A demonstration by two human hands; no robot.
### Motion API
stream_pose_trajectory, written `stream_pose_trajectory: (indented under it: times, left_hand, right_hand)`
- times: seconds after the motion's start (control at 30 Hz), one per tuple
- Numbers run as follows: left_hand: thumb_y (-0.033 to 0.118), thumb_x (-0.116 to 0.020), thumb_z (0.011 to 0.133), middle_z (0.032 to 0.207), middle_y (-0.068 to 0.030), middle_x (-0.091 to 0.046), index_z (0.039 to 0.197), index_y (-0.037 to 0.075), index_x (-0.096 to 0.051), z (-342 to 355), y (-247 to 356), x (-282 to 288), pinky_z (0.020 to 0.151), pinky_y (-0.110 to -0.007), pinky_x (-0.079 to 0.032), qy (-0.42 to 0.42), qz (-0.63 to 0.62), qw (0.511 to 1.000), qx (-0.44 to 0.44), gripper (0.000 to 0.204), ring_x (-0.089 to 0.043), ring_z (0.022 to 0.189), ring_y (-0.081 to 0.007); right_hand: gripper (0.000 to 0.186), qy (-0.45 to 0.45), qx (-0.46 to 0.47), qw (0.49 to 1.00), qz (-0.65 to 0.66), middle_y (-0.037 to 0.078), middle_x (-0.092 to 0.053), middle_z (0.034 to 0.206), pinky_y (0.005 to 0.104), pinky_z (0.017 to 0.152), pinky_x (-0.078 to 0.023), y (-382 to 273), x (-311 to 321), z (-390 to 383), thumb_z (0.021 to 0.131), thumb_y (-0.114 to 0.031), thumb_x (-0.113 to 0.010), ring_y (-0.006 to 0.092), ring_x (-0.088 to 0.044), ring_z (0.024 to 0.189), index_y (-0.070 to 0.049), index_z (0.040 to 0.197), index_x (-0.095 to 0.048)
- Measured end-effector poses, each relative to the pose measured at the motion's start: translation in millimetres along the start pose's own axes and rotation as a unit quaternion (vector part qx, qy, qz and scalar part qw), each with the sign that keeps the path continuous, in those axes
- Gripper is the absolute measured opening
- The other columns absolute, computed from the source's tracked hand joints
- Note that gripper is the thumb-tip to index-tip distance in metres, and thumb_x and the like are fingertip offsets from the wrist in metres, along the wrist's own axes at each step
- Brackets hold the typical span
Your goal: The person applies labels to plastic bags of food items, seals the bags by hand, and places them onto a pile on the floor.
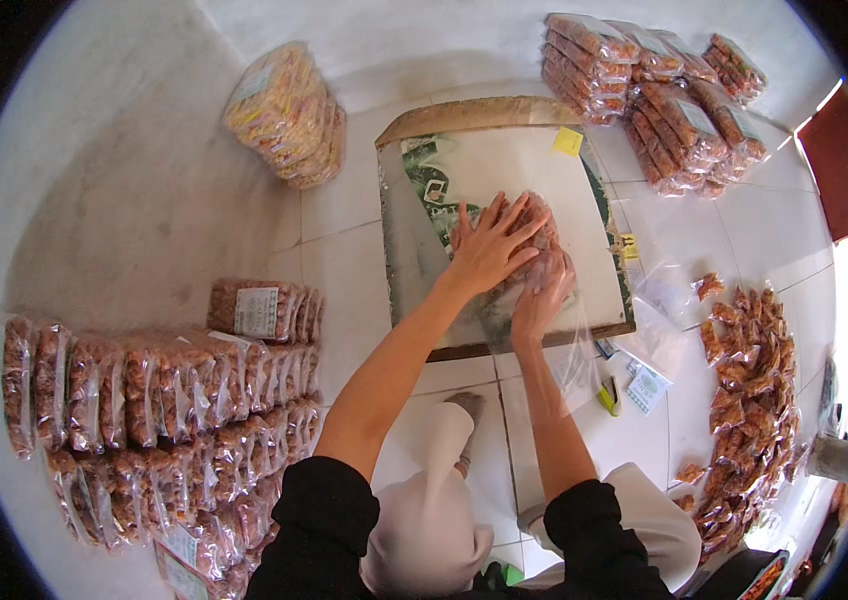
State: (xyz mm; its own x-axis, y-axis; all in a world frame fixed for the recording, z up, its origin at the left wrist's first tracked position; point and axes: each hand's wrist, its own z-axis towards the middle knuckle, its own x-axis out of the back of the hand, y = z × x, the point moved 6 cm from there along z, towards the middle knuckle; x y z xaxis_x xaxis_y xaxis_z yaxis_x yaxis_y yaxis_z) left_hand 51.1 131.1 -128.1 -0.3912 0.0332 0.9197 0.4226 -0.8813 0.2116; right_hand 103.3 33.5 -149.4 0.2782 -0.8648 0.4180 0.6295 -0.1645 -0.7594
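Observation:
A clear plastic bag (pixel 544 228) filled with small reddish-brown packets lies on a low wooden-edged table (pixel 412 285) in front of me. My left hand (pixel 492 245) rests across the bag from above, its fingers spread and pressing on it. Along the bag's near right side, my right hand (pixel 544 290) grips the plastic with bent fingers. The bag's unfilled end trails toward me, beneath and beside my right wrist. Part of the contents is hidden under both hands.
On the floor to the right are a lime-green stapler (pixel 609 397), printed labels (pixel 648 386), empty clear bags (pixel 662 310) and a heap of loose small packets (pixel 754 400). Filled bags stand in rows (pixel 159 390) at left; more stacks (pixel 679 125) sit far right and a yellowish stack (pixel 289 115) far left.

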Motion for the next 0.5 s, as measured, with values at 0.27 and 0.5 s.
stream_pose_trajectory:
  times: [0.27,0.5]
  left_hand:
    - [0.044,-0.041,0.089,0.145,-0.0029,-0.021,0.134,0.04,-0.031,5,2,-2,0.094,-0.069,-0.014,-0.007,0.05,0.999,0.007,0.046,-0.023,0.13,-0.0321]
    - [0.045,-0.043,0.088,0.137,-0.0068,-0.035,0.132,0.037,-0.036,3,-21,7,0.098,-0.062,-0.015,0.064,0.017,0.993,0.098,0.046,-0.028,0.127,-0.0325]
  right_hand:
    - [0.036,-0.018,-0.035,0.999,-0.005,0.02,-0.043,0.119,0.0386,0.086,-0.04,17,7,-1,0.086,0.0,-0.043,0.031,-0.047,0.103,-0.002,0.122,-0.045]
    - [0.029,-0.1,-0.24,0.944,0.2,0.017,-0.054,0.1,0.0356,0.076,-0.044,46,-18,-17,0.085,-0.008,-0.053,0.0287,-0.053,0.089,0.001,0.112,-0.05]
